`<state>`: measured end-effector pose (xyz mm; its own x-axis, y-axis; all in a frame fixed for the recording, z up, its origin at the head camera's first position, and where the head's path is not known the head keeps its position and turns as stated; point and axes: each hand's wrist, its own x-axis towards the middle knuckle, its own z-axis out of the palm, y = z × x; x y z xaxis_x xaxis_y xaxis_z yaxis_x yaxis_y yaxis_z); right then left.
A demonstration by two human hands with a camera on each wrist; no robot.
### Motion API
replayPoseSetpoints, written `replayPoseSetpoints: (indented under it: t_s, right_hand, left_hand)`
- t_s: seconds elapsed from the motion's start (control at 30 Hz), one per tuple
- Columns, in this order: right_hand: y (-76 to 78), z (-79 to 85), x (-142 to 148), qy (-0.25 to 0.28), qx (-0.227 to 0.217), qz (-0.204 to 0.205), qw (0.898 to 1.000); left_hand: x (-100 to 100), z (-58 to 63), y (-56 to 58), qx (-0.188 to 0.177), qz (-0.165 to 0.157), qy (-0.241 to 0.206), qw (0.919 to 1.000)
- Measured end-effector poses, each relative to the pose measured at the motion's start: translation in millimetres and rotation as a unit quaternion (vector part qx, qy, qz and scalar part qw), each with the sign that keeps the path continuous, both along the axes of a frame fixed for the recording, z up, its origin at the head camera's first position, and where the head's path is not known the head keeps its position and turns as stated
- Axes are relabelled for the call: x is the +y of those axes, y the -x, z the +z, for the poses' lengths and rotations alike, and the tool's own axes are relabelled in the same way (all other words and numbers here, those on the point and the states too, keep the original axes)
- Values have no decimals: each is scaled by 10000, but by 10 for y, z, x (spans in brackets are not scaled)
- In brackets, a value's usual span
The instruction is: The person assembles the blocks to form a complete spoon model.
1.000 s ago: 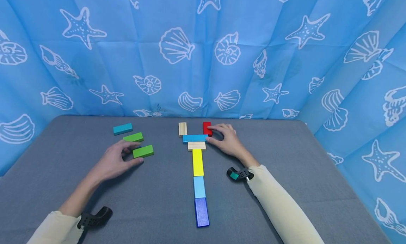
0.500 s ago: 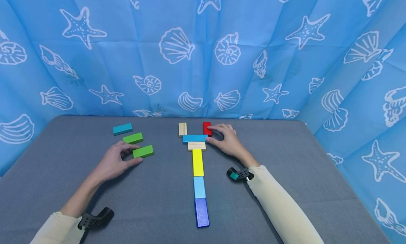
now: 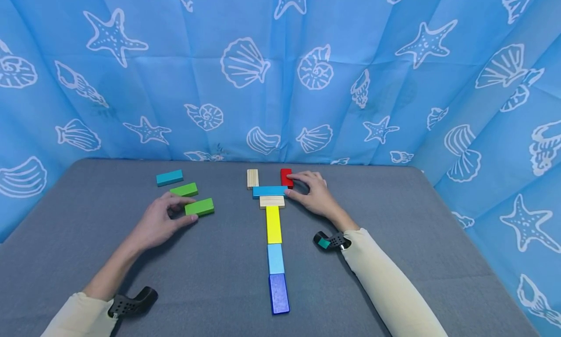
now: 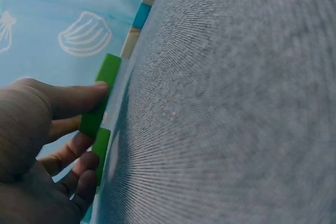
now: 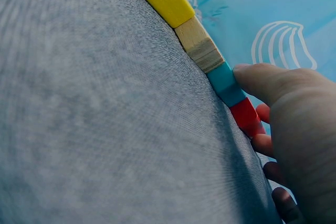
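Observation:
My left hand [image 3: 159, 220] pinches a green block [image 3: 199, 207] between thumb and fingers, and in the left wrist view that block looks slightly tilted and just off the cloth. Behind it lies a second green block [image 3: 184, 189], close to the fingers. At the far middle, my right hand [image 3: 313, 193] has its index fingertip on a red block [image 3: 286, 177]. Its thumb touches the right end of a blue block [image 3: 268, 192] laid crosswise. The right wrist view shows the thumb [image 5: 260, 80] against this blue block, with the other fingers by the red one.
A wooden block [image 3: 252, 178] stands off the blue block's left end. Below run another wooden block [image 3: 271, 201], a yellow block [image 3: 273, 225], a light blue block [image 3: 275, 258] and a dark blue block [image 3: 279, 293]. A teal block [image 3: 169, 177] lies far left. A curtain [image 3: 280, 108] backs the grey table.
The green block in my left hand has shifted slightly to the right and up, and its fingers now pinch it. The right hand and the middle blocks look unmoved.

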<state>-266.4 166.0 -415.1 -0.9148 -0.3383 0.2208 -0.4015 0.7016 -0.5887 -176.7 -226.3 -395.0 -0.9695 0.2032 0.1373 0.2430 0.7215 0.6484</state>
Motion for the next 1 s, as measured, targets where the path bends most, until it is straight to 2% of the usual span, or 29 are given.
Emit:
replayPoseSetpoints:
  t_s: [0.2,0.37,0.77,1.0]
  right_hand:
    - [-5,3,2,-39,0,-6,10000]
    - [-2,1,1,-47,-16,-13,10000]
    - [15,-12,1,-12,-12,-6,10000]
    - [16,-20,10,-5,-1,27,10000]
  left_hand:
    - [85,66,25,47,-95,-105,9999]
    - [221,127,105,76,-170,-183,9997]
    - [710,321,440,-70,-324,-243,9992]
    - [1011,328,619,-242,-423,-362,9982]
